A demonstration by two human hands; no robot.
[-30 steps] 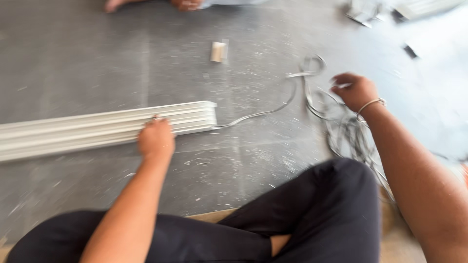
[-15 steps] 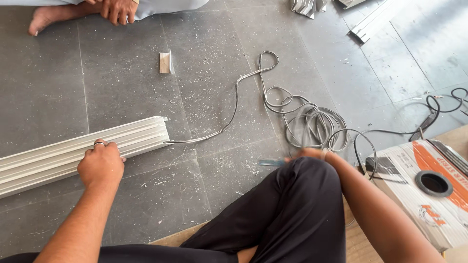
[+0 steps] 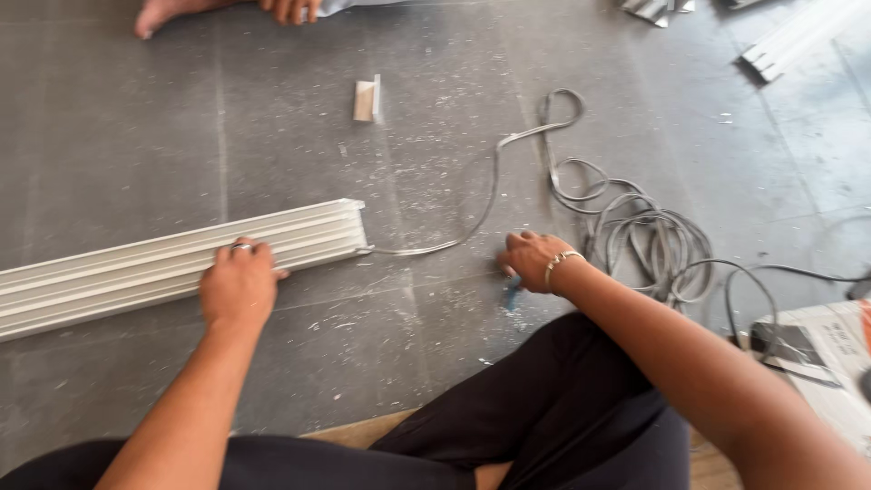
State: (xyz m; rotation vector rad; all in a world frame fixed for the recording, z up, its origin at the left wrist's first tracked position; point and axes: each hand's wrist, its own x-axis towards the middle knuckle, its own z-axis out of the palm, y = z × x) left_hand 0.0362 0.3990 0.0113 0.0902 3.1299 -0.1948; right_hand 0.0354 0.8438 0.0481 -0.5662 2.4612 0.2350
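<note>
The person sits cross-legged on the grey floor, black trousers filling the view at six o'clock. The left hand lies palm down on the near end of a long white ribbed channel, fingers curled over its top edge, a ring showing on one finger; it presses rather than grips, the fingers loosely spread. The channel runs from nine o'clock in toward the middle, its open end pointing to three o'clock.

From that open end a thin grey cable comes out, sweeps up toward one o'clock, loops, and drops into a loose coil at three o'clock. The right hand, a bracelet on its wrist, is down on the floor between the channel's end and the coil, knuckles up, fingers bent over a small blue object that peeks out beneath it. I cannot tell whether the fingers are closed on it or only resting over it.

Straight ahead at twelve o'clock a small white block lies alone on the floor. Beyond it, at eleven o'clock, another person's bare foot and hand rest at the edge. A cardboard box sits at four o'clock, and pale strips lie at two o'clock.
</note>
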